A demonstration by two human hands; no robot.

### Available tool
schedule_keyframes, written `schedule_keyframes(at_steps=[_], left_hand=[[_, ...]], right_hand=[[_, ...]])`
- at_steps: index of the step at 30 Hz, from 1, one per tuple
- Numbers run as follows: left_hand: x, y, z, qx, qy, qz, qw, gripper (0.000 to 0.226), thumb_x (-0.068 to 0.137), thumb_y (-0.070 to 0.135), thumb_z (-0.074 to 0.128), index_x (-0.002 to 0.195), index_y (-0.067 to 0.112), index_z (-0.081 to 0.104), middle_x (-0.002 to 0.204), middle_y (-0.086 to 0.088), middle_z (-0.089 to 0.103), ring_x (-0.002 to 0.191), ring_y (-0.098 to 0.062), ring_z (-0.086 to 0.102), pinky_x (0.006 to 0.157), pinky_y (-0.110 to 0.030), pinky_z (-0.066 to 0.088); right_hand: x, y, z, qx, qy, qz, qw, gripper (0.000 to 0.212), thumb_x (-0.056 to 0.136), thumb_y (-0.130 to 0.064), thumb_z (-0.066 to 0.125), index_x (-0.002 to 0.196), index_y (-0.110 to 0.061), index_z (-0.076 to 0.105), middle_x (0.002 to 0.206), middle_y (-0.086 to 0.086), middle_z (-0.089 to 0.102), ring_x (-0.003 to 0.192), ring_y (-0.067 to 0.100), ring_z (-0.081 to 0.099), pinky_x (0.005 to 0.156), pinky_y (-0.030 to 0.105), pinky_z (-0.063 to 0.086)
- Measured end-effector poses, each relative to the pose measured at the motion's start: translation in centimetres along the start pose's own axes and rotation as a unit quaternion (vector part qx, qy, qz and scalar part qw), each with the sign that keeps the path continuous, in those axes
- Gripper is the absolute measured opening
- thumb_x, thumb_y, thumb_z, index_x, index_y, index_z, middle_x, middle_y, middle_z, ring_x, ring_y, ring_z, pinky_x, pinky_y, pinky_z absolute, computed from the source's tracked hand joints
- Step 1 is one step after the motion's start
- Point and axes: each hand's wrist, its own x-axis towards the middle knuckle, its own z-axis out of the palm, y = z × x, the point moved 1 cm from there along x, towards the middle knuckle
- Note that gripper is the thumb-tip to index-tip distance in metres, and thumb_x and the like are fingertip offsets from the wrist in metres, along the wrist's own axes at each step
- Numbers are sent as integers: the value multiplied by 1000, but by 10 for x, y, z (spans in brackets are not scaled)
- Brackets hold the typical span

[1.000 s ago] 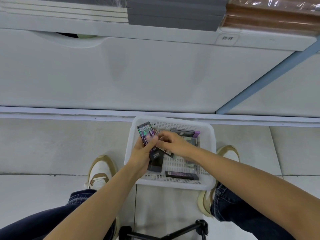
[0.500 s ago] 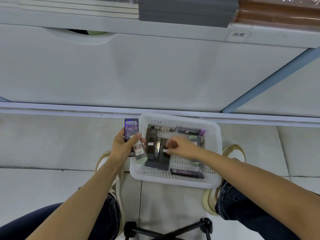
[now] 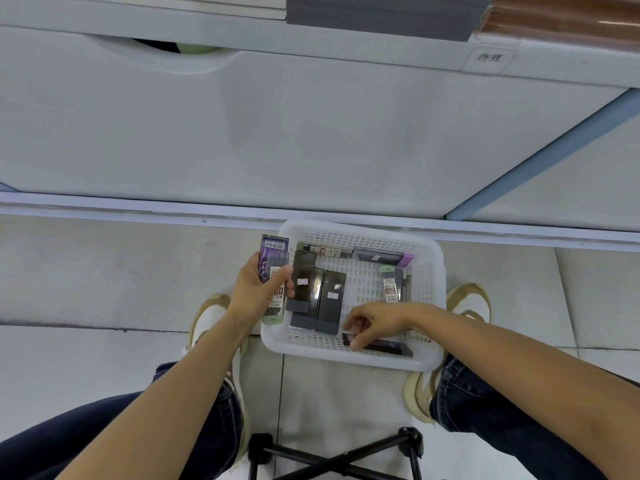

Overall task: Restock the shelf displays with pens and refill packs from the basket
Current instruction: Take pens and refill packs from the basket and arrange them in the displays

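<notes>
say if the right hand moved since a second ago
Yes: the right hand went from the basket's middle toward its near rim, onto a dark pack.

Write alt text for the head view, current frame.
A person's left hand holds a purple pack and a refill tube over the left rim of a white floor basket; the right hand reaches onto a dark pack at its near edge.

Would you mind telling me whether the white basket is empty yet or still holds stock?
Still holding stock: the basket has dark packs lying flat inside, and the right hand touches another.
</notes>
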Motion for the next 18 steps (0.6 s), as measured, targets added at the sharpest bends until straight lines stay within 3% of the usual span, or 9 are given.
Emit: schedule_keyframes(at_steps=[4, 7, 10, 12, 15, 18], left_hand=[[-2, 9, 2, -8, 7, -16, 1000, 13, 92, 20, 65, 101, 14, 58, 68, -2, 70, 59, -16, 67, 56, -24, 56], [-6, 26, 11, -53, 15, -37, 998, 13, 92, 18, 64, 101, 11, 58, 71, -8, 68, 56, -17, 65, 53, -25, 55], [-11, 50, 18, -84, 7, -23, 996, 7, 94, 13, 62, 97, 10, 57, 68, -8, 68, 50, -15, 63, 47, -24, 51], [-14, 66, 17, -84, 24, 1, 996, 6, 94, 11, 61, 95, 10, 56, 69, -9, 70, 47, -14, 61, 44, -22, 50], [-18, 89, 6, -69, 68, 20, 995, 13, 94, 17, 63, 103, 10, 57, 79, -10, 72, 48, -13, 64, 43, -22, 49], [-27, 113, 1, -97, 60, 42, 993, 13, 93, 21, 64, 104, 15, 60, 82, -3, 75, 53, -15, 68, 45, -22, 50]], right_hand=[[-9, -10, -12, 64, 59, -32, 996, 52, 81, -53, 69, 121, -23, 55, 106, -12, 57, 101, 10, 57, 83, 21, 44], [-19, -31, -41, 150, 163, -63, 973, 43, 82, -51, 69, 107, -19, 58, 102, 0, 65, 91, 12, 64, 79, 27, 52], [-36, -58, -71, 303, 266, -139, 904, 20, 85, -25, 73, 88, -12, 58, 84, 6, 62, 77, 15, 62, 68, 26, 53], [-52, -76, -87, 354, 314, -187, 861, 12, 87, -12, 70, 90, -13, 58, 83, 4, 64, 72, 13, 64, 61, 23, 54], [-80, -98, -103, 363, 365, -231, 826, 9, 90, -7, 65, 96, -12, 61, 90, 11, 65, 77, 16, 66, 64, 25, 57], [-104, -117, -109, 389, 410, -260, 783, 7, 90, -3, 64, 90, -9, 61, 94, 16, 62, 80, 22, 63, 64, 26, 59]])
